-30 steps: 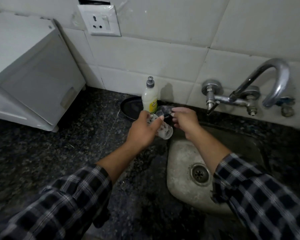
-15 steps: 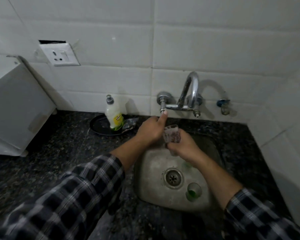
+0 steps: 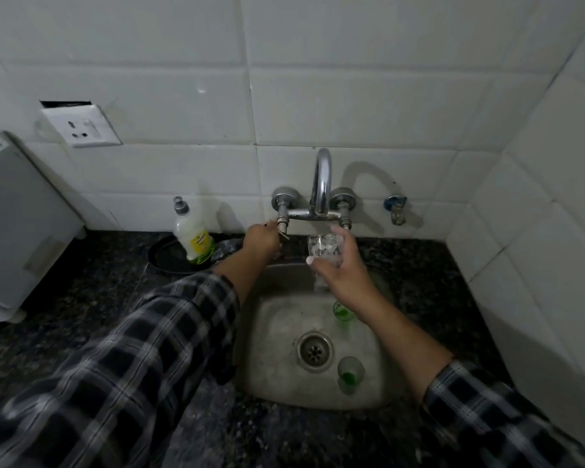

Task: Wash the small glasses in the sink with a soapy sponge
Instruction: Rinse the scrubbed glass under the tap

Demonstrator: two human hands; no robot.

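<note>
Two green-tinted glasses stood in the steel sink (image 3: 274, 332): the nearer glass (image 3: 350, 374) just beside the drain, the farther glass (image 3: 342, 312) partly under the right forearm. Beyond them the right hand (image 3: 343, 271) gripped a clear soapy glass (image 3: 323, 246) upright below the spout (image 3: 321, 184). The left hand (image 3: 260, 241) curled round the tap handle (image 3: 282, 224); a soap bottle (image 3: 192, 236) stood farther left.

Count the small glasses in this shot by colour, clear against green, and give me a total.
Clear glass: 1, held in the right hand over the sink.
Green glasses: 2, one by the right wrist, one beside the drain.
Total: 3
</note>
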